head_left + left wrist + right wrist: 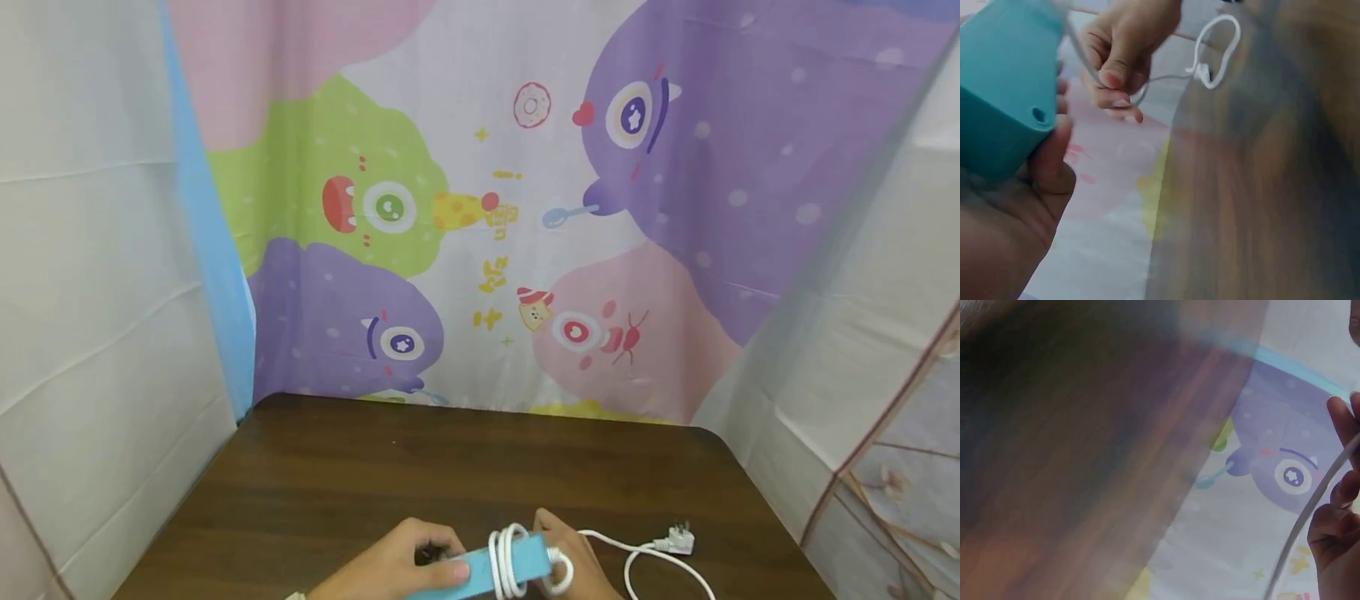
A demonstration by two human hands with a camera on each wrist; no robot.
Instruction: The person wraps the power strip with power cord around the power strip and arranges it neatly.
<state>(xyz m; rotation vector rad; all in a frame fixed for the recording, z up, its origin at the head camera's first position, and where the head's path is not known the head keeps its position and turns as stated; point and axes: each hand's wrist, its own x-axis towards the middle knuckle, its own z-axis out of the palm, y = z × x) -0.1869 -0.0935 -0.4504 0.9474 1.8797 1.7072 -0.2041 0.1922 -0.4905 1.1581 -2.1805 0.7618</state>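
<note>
My left hand grips a light blue power strip, its thumb lying along one face. Several turns of white cord are wound round the strip near its far end. Close beside that end, my right hand is partly hidden behind the strip. In the left wrist view, the right hand pinches the cord between thumb and curled fingers. From there the cord trails right to a white three-pin plug on the table. The right wrist view shows fingers and a length of cord at its right edge.
The dark brown wooden table reaches back to a curtain printed with cartoon monsters. Pale cloth sheets hang at both sides. A loop of the cord lies near the table's right front.
</note>
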